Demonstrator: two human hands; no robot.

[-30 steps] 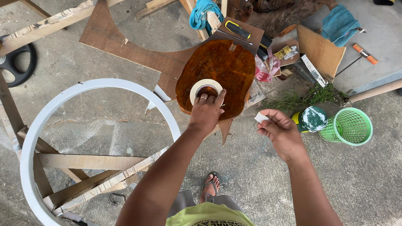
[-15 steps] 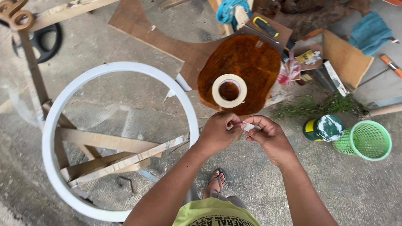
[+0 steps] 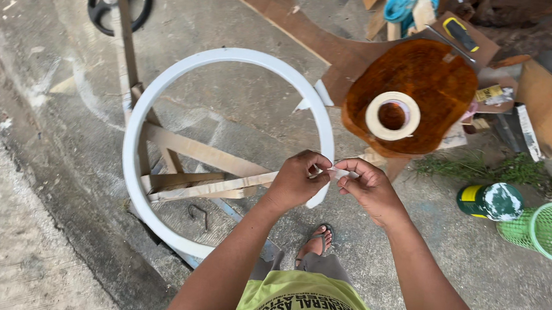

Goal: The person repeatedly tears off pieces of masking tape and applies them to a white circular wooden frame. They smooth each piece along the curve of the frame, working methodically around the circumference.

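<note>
Both grips pinch one small strip of pale tape (image 3: 340,173), left hand (image 3: 297,182) and right hand (image 3: 370,191) close together, above the white ring's (image 3: 131,136) edge; the tape roll (image 3: 393,116) lies on the brown wooden slab (image 3: 432,76).

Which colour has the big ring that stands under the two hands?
The ring is white, perhaps faintly bluish, seen clearly in the head view.

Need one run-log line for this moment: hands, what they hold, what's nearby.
left hand: pinching tape strip | right hand: pinching same strip | below: white ring | nearby: tape roll on wooden slab
</note>
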